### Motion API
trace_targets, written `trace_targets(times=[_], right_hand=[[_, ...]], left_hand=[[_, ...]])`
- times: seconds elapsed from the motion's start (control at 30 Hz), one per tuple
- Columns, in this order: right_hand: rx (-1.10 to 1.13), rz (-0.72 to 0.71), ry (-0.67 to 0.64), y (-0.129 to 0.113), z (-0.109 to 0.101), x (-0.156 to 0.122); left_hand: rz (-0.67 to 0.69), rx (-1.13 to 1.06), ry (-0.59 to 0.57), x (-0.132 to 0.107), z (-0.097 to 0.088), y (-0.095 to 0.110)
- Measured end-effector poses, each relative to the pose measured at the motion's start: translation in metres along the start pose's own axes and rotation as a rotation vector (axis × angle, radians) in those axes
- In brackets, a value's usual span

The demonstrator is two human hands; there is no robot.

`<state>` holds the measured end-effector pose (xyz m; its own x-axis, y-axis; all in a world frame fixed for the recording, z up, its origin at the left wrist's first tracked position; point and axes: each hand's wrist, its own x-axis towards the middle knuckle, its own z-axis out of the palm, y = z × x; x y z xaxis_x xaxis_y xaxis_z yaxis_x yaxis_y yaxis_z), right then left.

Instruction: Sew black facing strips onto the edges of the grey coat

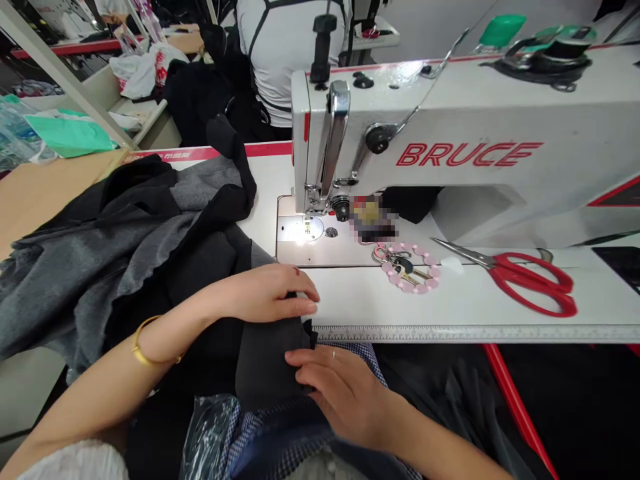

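A dark grey and black garment (200, 260) lies bunched on the table left of the needle area, and one flat black panel (267, 363) of it hangs over the front edge. My left hand (270, 293) is closed on the cloth at the table edge, thumb and fingers close together and pointing right. Below it, my right hand (345, 390) grips the panel's right edge, its thumb hidden beneath the cloth. Both hands are in front of the sewing machine (465, 147), whose lit needle plate (300, 229) has no cloth over it.
Red-handled scissors (530, 277) and keys on a pink beaded ring (410, 270) lie right of the needle. A metal ruler strip (475, 333) runs along the front edge. Across the table is a person in a white top (275, 60). A cardboard surface (50, 193) adjoins at left.
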<state>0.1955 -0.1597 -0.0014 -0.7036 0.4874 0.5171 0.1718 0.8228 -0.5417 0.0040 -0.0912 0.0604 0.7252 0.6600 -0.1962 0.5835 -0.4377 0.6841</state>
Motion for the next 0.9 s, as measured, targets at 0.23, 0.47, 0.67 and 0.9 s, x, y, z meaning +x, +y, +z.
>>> trace_targets(times=[0.23,0.47,0.67,0.9], right_hand=[[-0.111,-0.239,-0.055,0.022,-0.015,0.011],[-0.151,-0.434,-0.166,0.04,-0.025,0.03],[-0.191,-0.524,-0.181,0.053,-0.027,0.033],[-0.232,-0.609,-0.108,0.068,-0.02,0.018]], left_hand=[[0.162,-0.083,-0.545,0.035,-0.005,-0.016],[0.112,-0.004,-0.453,0.022,-0.012,-0.02],[-0.001,-0.104,-0.379,0.012,-0.01,-0.029],[-0.037,-0.158,-0.197,0.0,-0.003,-0.024]])
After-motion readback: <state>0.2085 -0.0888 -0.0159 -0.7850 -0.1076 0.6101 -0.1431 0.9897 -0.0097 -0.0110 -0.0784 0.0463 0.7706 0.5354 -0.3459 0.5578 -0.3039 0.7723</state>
